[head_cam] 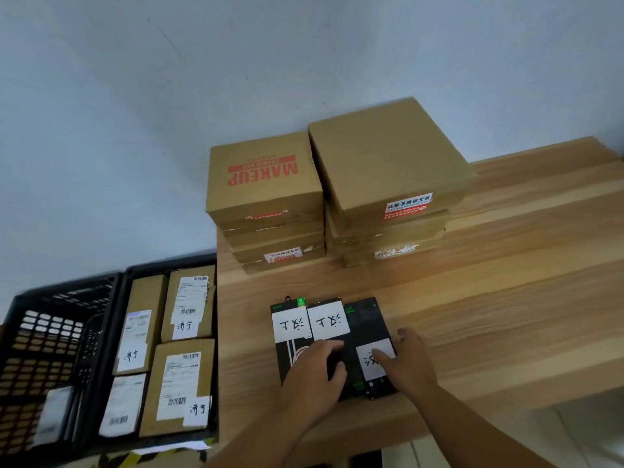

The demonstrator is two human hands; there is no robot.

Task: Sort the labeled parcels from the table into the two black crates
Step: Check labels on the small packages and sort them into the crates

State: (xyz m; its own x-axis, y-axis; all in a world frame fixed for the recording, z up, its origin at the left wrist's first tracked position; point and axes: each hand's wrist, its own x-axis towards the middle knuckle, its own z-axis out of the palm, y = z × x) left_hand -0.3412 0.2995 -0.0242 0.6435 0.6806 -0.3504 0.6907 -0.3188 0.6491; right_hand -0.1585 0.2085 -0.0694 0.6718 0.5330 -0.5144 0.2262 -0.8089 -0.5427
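Three flat black parcels with white handwritten labels lie side by side near the table's front edge: a left one, a middle one and a right one. My left hand rests on the lower part of the left and middle parcels, fingers curled over them. My right hand lies on the right parcel, fingertips on its label. Left of the table stand two black crates: the near one holds several labeled cardboard parcels, the far-left one holds one pale parcel.
Two stacks of brown cardboard boxes stand at the table's back, one marked MAKEUP, the other with a red-and-white sticker. The wooden table stretches right. A pale wall is behind.
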